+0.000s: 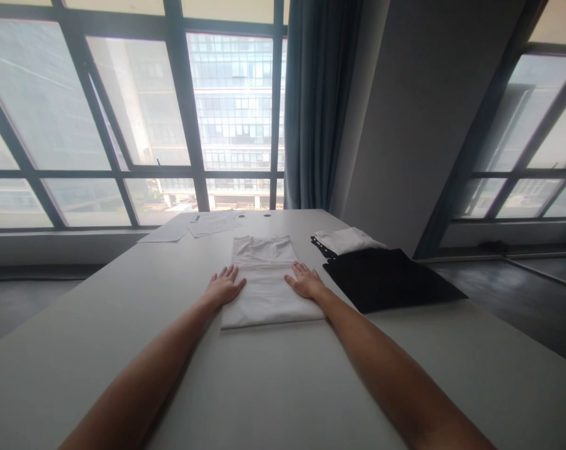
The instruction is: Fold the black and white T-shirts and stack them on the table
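A folded white cloth [271, 297] lies on the white table [264, 387] in front of me, its far part rumpled and its near edge straight. My left hand [225, 285] rests at the cloth's left edge, palm down, fingers spread and pointing away from me. On the right part of the cloth lies my right hand [305, 280], also flat with its fingers apart. Neither hand grips anything. To the right is a flat black item [390, 279], and another white cloth [348, 240] sits just behind it.
Several sheets of paper [212, 224] lie at the table's far left. Two small dark round spots are near the far edge. A blue curtain [315, 106], a grey pillar [409, 112] and large windows stand beyond the table.
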Demonstrator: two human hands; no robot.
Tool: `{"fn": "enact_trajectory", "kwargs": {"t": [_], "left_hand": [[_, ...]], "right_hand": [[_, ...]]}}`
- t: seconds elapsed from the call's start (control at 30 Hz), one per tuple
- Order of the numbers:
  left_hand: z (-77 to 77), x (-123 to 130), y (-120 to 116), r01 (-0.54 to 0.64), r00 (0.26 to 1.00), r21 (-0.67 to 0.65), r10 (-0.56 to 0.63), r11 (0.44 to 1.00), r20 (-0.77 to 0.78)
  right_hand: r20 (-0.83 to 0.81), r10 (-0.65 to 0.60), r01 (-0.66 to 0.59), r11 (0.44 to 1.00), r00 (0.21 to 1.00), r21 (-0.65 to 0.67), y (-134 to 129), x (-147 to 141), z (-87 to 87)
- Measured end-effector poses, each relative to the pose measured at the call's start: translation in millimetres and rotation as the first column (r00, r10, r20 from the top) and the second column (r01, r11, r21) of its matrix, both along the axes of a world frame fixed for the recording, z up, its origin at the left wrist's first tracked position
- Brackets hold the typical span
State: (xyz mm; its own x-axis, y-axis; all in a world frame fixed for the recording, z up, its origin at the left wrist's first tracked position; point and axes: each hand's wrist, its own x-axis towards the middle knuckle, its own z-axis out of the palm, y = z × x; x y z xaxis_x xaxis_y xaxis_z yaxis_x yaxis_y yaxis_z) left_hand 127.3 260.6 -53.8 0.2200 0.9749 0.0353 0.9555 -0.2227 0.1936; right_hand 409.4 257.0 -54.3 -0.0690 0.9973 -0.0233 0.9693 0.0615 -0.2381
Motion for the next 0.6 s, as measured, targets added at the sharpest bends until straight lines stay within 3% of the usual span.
{"fn": "enact_trajectory", "kwargs": {"t": [0.1,0.2,0.3,0.43,0.5,0.6], "left_hand": [[-0.9,-5,-8,-0.034,0.999,-0.011,0.034,0.999,-0.016],[4.2,-7,-18,-0.037,0.999,-0.014,0.037,0.999,-0.023],[19.5,-7,-32,0.151,0.988,-0.051,-0.153,0.987,-0.027],[45.4,2,-59,0.508,0.86,-0.152,-0.508,0.848,0.042],[55.2,11,-72,0.573,0.816,-0.155,-0.577,0.804,0.026],[65.6,22,-84,0.556,0.821,-0.113,-0.566,0.823,-0.08]], "right_hand": [[-0.003,-0.053,0.053,0.998,0.999,0.021,0,7,-3.3],[0.021,-0.054,0.051,0.99,0.998,0.129,-6,8,0.9],[0.079,-0.038,0.017,0.968,0.996,0.249,-12,7,12.0],[0.096,-0.039,0.013,0.966,0.995,0.258,-17,4,25.4],[0.085,-0.033,0.012,0.973,0.996,0.231,-18,-1,29.3],[0.049,0.01,-0.019,0.982,0.999,0.189,-20,-6,36.2]]}}
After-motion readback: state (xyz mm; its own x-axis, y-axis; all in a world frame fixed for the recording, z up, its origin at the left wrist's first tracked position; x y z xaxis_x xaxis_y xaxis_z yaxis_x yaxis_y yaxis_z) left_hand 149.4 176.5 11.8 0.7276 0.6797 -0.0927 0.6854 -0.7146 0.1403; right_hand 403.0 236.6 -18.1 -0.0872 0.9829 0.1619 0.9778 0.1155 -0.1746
